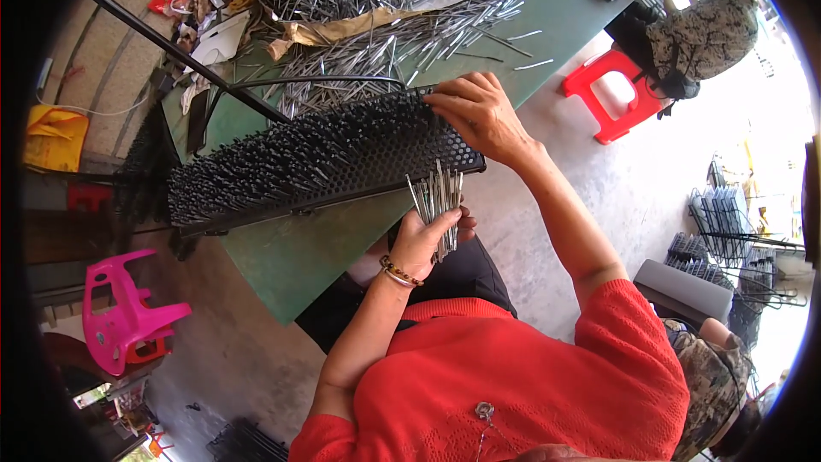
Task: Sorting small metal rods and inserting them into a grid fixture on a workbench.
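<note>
My left hand (pixel 419 244), with bracelets at its wrist, is closed round a bundle of thin silvery metal strips (pixel 441 190). The strips stand roughly upright just in front of a long black perforated rack (pixel 380 173). Many dark pieces fill the rack's holes across its left and far parts, while bare holes show towards its near right. At the rack's far right end my right hand (pixel 483 115) has its fingers pinched together. Whatever they grip there, if anything, is too small to make out.
A large heap of loose metal strips (pixel 342 0) covers the far part of the green table (pixel 291 265). A black bar (pixel 162 43) slants over its left. Pink (pixel 128 312) and red (pixel 611 94) stools stand on the floor. Other people sit at the far right and lower right.
</note>
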Motion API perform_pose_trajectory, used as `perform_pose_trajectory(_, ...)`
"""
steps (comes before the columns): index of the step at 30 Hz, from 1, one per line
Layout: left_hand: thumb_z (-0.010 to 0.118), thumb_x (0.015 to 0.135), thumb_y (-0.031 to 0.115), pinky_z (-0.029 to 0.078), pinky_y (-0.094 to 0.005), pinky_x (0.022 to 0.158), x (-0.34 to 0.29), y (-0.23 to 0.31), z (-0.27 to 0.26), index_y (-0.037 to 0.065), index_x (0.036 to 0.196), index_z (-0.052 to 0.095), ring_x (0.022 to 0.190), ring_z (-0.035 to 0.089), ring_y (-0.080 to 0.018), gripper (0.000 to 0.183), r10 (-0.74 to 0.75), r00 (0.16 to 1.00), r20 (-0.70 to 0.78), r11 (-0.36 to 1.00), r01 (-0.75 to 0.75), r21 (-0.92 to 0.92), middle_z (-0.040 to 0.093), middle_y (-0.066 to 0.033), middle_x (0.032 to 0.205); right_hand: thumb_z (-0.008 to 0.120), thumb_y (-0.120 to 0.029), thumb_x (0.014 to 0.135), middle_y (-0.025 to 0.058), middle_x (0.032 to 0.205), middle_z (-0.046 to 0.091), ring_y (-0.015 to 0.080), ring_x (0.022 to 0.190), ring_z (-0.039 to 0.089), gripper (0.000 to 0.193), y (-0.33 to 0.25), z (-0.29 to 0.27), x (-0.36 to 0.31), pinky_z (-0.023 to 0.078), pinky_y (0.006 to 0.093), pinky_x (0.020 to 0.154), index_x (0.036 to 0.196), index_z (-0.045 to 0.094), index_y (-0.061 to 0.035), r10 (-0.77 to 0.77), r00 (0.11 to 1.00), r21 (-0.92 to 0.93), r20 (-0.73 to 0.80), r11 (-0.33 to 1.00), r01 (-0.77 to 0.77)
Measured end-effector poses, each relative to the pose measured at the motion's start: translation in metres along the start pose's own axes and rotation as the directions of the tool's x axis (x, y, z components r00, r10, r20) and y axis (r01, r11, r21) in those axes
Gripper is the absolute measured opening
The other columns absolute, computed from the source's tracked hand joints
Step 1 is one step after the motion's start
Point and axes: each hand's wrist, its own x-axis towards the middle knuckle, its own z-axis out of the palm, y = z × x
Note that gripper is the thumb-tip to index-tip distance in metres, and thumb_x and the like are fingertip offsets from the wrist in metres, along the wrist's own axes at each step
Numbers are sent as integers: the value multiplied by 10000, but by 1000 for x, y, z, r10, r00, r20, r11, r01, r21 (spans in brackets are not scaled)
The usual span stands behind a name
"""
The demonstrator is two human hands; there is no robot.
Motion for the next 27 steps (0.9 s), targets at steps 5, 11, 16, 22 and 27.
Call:
perform_pose_trajectory(5,594,884,79,572,-345,738,1,-2,-1,-3,1105,568,868,653,-205,237,-11,1000,21,1000,11,20,633,-93,943,649,-92,799,57,932,616,242,867,557,191,0,2,-4,420,365,778,990,658,-86,32,999,28,-29,999,-31)
perform_pose_trajectory(11,594,888,85,571,-352,749,2,-4,-5,8,1113,564,881,653,-214,240,-10,1000,22,1000,10,1,632,-92,956,651,-70,777,60,891,610,244,834,553,203,0,3,1,421,368,764,980,658,-80,14,1000,8,-8,1000,-14)
perform_pose_trajectory(16,584,894,81,571,-360,757,2,-2,-3,11,1127,559,887,654,-218,244,-15,1000,21,1000,16,-10,633,-94,963,650,-68,779,69,867,613,248,810,558,192,0,8,0,422,364,752,971,667,-71,141,990,24,-17,990,-141)
perform_pose_trajectory(22,584,897,87,573,-363,747,4,-4,-5,14,1131,558,895,653,-220,247,-43,999,17,999,44,-18,632,-90,967,676,-44,776,96,852,640,276,795,595,145,-1,-11,9,472,366,734,921,680,-30,156,982,112,-102,983,-145)
perform_pose_trajectory(27,582,913,146,572,-363,742,1,0,-7,21,1114,559,927,648,-220,238,-37,998,-47,988,29,-152,633,-89,976,686,-24,784,94,886,674,164,824,631,150,-22,-71,19,485,304,753,931,690,7,409,912,413,10,829,-377)
